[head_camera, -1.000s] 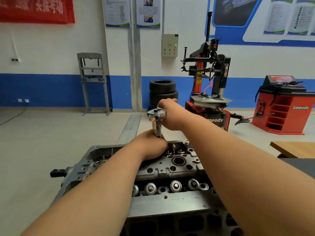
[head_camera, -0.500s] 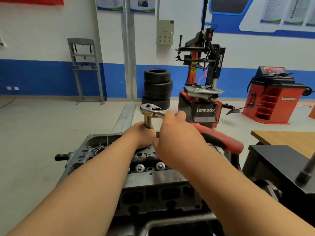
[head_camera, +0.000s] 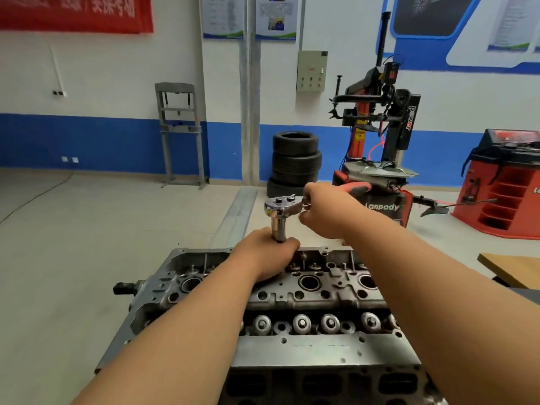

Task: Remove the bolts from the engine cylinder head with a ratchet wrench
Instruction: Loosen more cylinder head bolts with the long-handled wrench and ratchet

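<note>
- The wrench [head_camera: 282, 204] handle has swung from near-right to centre-right; the right hand [head_camera: 324, 213] has its fingers wrapped round it.
- The left hand [head_camera: 264, 254] has its fingers curled round the socket [head_camera: 277, 228], on the head [head_camera: 321, 350] at centre frame.
- The bolt is hidden, and is probably still being loosened.

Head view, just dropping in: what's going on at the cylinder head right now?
A person is working a ratchet wrench on the engine cylinder head. The left hand grips the upright socket just above the far part of the head. The right hand holds the wrench close to its chrome end, with the red grip pointing away to the right. The bolt is hidden under the left hand, so how far out it is cannot be told.
</note>
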A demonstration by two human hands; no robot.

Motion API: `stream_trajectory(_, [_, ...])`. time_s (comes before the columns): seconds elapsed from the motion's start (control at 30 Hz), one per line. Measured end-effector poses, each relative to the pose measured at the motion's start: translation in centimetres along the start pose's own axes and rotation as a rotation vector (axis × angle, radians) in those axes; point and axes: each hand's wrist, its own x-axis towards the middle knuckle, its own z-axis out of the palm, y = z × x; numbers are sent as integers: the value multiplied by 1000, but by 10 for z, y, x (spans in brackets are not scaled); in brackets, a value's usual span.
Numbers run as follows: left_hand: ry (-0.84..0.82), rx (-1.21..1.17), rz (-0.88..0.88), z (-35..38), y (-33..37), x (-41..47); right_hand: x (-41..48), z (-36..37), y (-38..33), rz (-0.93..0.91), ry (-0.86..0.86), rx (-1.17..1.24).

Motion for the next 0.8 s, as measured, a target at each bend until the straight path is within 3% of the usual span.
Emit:
stream_trajectory(0.17, [0, -33, -4, -5, -2, 3, 24, 9, -18, -130, -92, 6])
stream_trajectory(0.3, [-25, 69, 1, -1, 1, 6, 17, 9, -14, -87, -78, 114])
stream_trajectory(0.47, [-10, 93, -14, 2, 0, 4, -35, -5, -5, 76, 16, -115])
stream_trajectory(0.63, [-40, 108, 15, -2, 4, 0, -104, -21, -20, -19, 5, -88])
stream_trajectory(0.8, [-73, -214, 145, -15, -1, -10, -108, -22, -21, 3, -25, -61])
